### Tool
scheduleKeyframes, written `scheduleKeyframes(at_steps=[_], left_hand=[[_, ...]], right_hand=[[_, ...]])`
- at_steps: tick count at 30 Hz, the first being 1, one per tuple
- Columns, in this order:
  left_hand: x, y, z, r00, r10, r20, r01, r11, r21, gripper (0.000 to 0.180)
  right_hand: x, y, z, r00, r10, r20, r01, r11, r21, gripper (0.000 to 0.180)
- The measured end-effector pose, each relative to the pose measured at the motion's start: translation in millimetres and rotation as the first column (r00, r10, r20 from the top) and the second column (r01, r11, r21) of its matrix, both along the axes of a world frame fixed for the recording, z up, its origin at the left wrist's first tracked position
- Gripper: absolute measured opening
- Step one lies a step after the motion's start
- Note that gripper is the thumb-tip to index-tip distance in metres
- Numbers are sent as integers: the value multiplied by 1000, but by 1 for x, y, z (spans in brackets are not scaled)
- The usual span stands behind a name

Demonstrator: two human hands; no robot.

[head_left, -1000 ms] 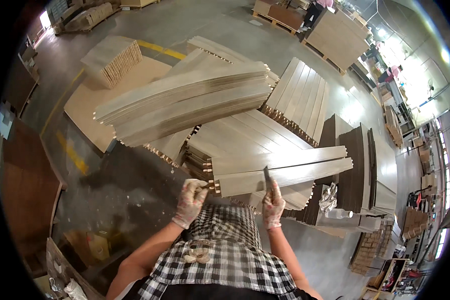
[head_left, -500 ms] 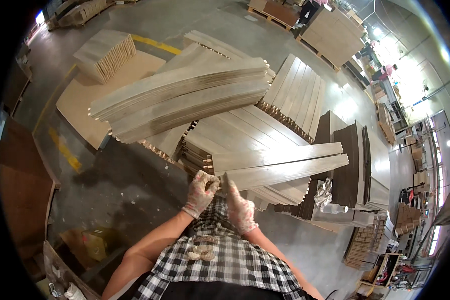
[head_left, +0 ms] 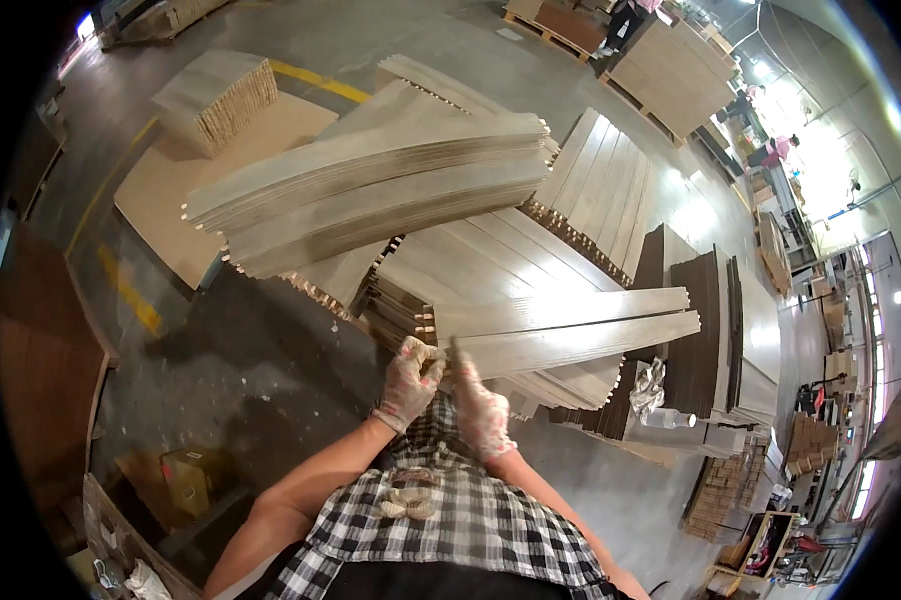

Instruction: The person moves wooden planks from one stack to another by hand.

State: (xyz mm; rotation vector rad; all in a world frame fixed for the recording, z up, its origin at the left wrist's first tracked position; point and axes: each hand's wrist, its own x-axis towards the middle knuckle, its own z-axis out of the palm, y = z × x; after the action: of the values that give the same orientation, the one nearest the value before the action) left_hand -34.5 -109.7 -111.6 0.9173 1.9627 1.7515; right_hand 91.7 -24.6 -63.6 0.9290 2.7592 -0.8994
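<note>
Both my hands wear patterned work gloves and meet at the near end of a small bundle of long pale wooden boards (head_left: 570,325). My left hand (head_left: 410,380) grips the end of the bundle from the left. My right hand (head_left: 478,405) presses against the same end from below and the right. The boards reach out to the right over a low stack of similar boards (head_left: 490,255). A taller crosswise stack of pale boards (head_left: 370,190) sits behind and to the left.
Dark brown panels (head_left: 705,340) stand stacked to the right, with a clear plastic bottle (head_left: 665,418) beside them. A flat sheet (head_left: 200,180) lies on the concrete floor at left. More pallets (head_left: 670,70) and people stand at the far top right. A cardboard box (head_left: 185,480) sits lower left.
My right hand has slid left along the boards to their near end, beside my left hand. The bundle has shifted slightly right and up.
</note>
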Motion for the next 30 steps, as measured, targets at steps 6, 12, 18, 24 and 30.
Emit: scheduleKeyframes(at_steps=[6,12,18,24,30], left_hand=[[3,1,-2,982,-60,178,66,997,-32,6],[-3,0,-5,988,40,-149,-40,999,1,11],[1,7,-30,988,0,157,-16,994,105,10],[-2,0,-2,994,-3,107,-5,997,71,9],[-3,2,-17,997,-38,64,33,997,69,9]], right_hand=[[19,17,-31,845,-92,-527,93,995,-25,69],[15,7,-19,927,-66,-370,131,980,152,78],[74,75,-29,784,-375,-495,471,879,80,69],[40,18,-44,886,-85,-456,158,980,124,59],[35,7,-17,883,-65,-464,171,967,190,65]])
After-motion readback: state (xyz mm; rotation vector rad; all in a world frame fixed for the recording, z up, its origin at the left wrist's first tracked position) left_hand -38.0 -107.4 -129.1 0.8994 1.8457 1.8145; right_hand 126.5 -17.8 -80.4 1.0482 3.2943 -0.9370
